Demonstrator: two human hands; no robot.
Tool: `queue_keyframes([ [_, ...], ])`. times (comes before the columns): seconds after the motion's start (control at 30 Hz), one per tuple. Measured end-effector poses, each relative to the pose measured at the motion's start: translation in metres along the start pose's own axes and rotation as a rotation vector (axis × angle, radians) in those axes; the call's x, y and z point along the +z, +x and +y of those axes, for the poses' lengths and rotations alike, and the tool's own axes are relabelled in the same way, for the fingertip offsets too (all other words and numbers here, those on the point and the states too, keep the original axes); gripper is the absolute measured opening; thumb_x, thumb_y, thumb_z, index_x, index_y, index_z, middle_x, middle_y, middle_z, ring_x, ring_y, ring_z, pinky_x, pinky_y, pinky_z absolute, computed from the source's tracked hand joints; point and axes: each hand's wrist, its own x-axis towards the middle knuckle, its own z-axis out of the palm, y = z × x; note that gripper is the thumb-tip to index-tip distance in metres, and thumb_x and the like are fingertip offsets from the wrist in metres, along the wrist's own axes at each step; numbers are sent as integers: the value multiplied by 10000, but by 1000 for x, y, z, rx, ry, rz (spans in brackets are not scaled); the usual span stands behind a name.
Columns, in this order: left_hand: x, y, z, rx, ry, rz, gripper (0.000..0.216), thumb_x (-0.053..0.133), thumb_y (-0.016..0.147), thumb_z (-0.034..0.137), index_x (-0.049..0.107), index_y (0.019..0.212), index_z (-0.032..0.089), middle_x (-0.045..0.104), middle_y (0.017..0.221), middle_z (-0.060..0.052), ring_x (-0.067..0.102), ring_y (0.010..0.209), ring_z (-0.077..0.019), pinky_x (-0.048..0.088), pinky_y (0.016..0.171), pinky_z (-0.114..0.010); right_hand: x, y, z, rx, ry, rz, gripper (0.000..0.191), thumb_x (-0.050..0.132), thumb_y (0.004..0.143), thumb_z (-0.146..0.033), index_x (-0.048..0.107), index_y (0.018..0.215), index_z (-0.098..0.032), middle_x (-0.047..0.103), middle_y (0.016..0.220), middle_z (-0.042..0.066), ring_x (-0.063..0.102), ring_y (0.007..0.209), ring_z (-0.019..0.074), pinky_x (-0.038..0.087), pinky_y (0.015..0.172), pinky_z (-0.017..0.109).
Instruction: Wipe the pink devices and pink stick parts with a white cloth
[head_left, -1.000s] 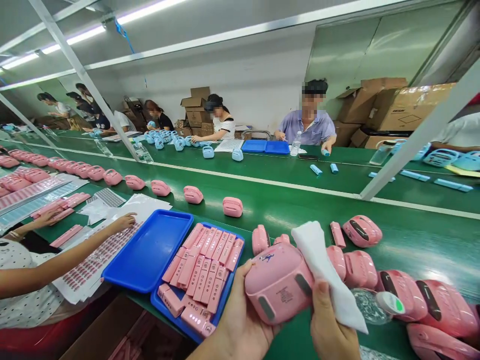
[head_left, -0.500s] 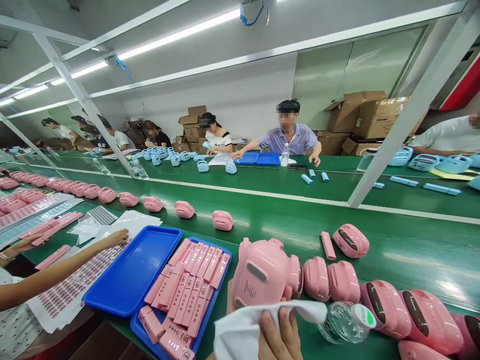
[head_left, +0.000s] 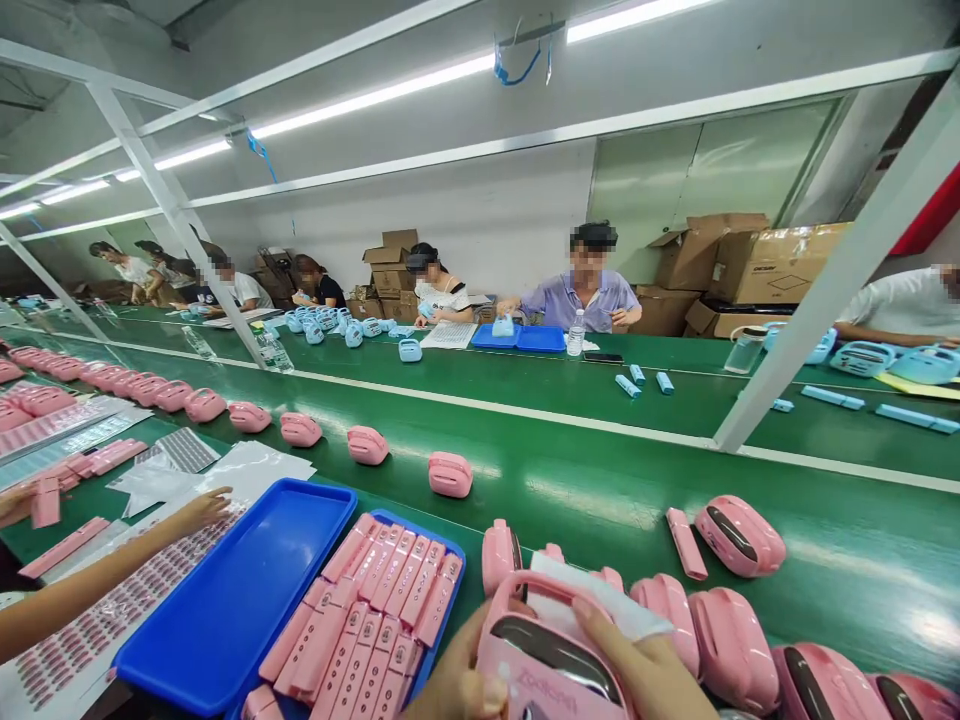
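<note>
At the bottom centre I hold a pink plastic device [head_left: 551, 655] with a dark glossy window on its upper face. My left hand [head_left: 457, 680] grips its left side. My right hand [head_left: 645, 672] lies over its right edge and presses a white cloth [head_left: 600, 605] against the casing. More pink devices [head_left: 705, 630] lie packed together on the green belt just right of my hands. A loose pink panel [head_left: 685, 543] rests beside another pink device [head_left: 739, 534].
Two blue trays sit left of my hands: one bare [head_left: 232, 600], one [head_left: 442, 540] filled with pink panels. A co-worker's arm [head_left: 105, 575] reaches over sticker sheets at left. Pink devices line the green conveyor [head_left: 600, 470]. People with blue devices work across it. A slanted frame post [head_left: 832, 290] stands right.
The camera tilted up. The pink device turned so its dark window faces up, and it sank lower in frame. The cloth moved from under the device to its upper right.
</note>
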Motion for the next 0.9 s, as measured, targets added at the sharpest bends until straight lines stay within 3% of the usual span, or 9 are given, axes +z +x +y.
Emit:
queue_keyframes([
  [0.07, -9, 11, 14, 51, 118, -50, 646, 797, 440, 317, 566, 1034, 213, 665, 974, -72, 626, 971, -328, 438, 845, -431, 5, 25, -5, 33, -146, -184, 366, 434, 915, -511, 647, 913, -213, 653, 897, 31, 603, 873, 210, 484, 790, 331],
  [0.13, -19, 25, 28, 106, 336, -10, 646, 762, 511, 402, 507, 1075, 219, 631, 1074, -86, 610, 1003, -298, 442, 842, -400, 12, 54, -7, 64, -321, -293, 432, 359, 891, -544, 560, 732, -197, 590, 726, 18, 552, 714, 186, 443, 681, 301],
  [0.2, -31, 39, 40, 130, 566, 126, 585, 681, 622, 449, 460, 1106, 205, 588, 1162, -122, 583, 1057, -274, 439, 879, -385, 18, 87, -1, 83, -454, -267, 442, 341, 864, -565, 477, 652, -201, 515, 638, 5, 498, 635, 175, 383, 608, 289],
  [0.3, -56, 51, 51, 89, 815, 326, 455, 501, 801, 373, 386, 1192, 170, 502, 1266, -183, 551, 1123, -238, 414, 950, -374, 25, 136, 24, 141, -614, -218, 361, 396, 877, -508, 531, 763, -193, 546, 751, 17, 515, 716, 185, 376, 669, 303],
  [0.47, -110, 42, 47, -53, 1296, 567, 367, 476, 804, 194, 509, 1163, 125, 520, 1211, -171, 483, 1151, -287, 350, 977, -407, 37, 196, 100, 361, -838, -174, 214, 473, 947, -351, 543, 950, -149, 548, 835, 20, 533, 745, 156, 445, 737, 330],
  [0.57, -134, 37, 26, -200, 1555, 639, 365, 450, 745, 42, 599, 1077, 76, 571, 1101, -190, 489, 1096, -344, 338, 948, -463, 42, 210, 147, 511, -893, -172, 237, 490, 950, -360, 555, 983, -134, 570, 864, 30, 565, 770, 156, 481, 749, 337],
  [0.67, -143, 45, -3, -311, 1690, 650, 452, 459, 723, -2, 583, 1154, 50, 569, 1140, -216, 482, 1098, -370, 341, 944, -479, 42, 211, 179, 606, -914, -165, 282, 495, 949, -394, 563, 1001, -126, 586, 918, 51, 583, 817, 168, 494, 772, 355],
  [0.8, -143, 59, -24, -380, 1723, 701, 585, 327, 749, -42, 451, 1318, 18, 524, 1216, -276, 473, 1138, -396, 326, 953, -520, 34, 208, 197, 595, -852, -166, 311, 503, 945, -429, 582, 971, -128, 599, 923, 51, 592, 838, 169, 497, 795, 364],
  [0.9, -142, 59, -14, -343, 1661, 713, 563, 296, 751, -43, 472, 1286, -25, 535, 1201, -299, 486, 1149, -396, 314, 973, -517, 21, 206, 194, 552, -783, -79, 288, 509, 949, -402, 600, 927, -130, 608, 902, 47, 597, 833, 164, 500, 808, 368],
])
